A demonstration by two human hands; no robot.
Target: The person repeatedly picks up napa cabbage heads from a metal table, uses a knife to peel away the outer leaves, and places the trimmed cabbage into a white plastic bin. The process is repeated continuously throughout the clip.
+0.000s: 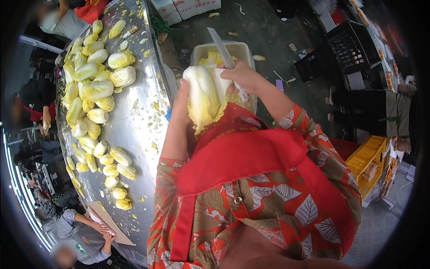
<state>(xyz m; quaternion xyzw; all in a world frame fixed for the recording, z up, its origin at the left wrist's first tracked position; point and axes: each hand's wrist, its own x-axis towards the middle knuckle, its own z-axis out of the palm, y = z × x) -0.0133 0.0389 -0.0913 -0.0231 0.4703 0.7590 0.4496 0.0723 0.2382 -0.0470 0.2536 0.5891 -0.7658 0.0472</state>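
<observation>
In the head view, many yellow-white cabbages (96,89) are lying on the shiny metal worktop (141,103) at left. The held cabbage (200,92) is partly blocking a pale plastic basket (202,48). The left hand (180,98) is clasping its side, most fingers hiding behind; the right hand's (247,77) fingers are gripping a broad-bladed knife (220,47), covering part of its handle. A smooth white piece (221,80) is perhaps separating from the cabbage's crinkled leaves.

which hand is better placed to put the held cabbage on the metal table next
Left, most likely: the left hand steadies the cabbage on the side nearest the metal table. The right hand is farther off and grips the knife.
</observation>
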